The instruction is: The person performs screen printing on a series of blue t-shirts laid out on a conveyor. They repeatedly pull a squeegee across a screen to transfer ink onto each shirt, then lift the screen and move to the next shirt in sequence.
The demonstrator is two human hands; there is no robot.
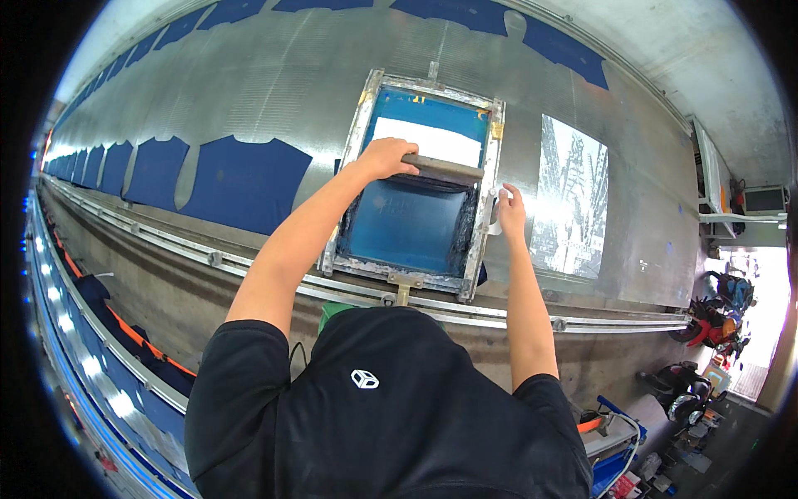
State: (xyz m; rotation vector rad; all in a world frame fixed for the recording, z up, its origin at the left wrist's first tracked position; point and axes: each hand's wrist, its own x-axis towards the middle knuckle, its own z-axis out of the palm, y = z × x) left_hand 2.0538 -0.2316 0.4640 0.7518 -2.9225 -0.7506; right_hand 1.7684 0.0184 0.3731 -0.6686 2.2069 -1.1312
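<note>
Left hand (387, 158) is gripping a bar (447, 169) across the metal frame (475, 258); right hand (512, 211) is hovering just beside it; navy fabric (247, 185) lying on counter (652, 200).

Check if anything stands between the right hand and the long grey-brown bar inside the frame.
Yes: the scuffed silvery metal frame's right rail lies between the right hand and the long grey-brown bar. A curled white strip also sits by that hand.
</note>
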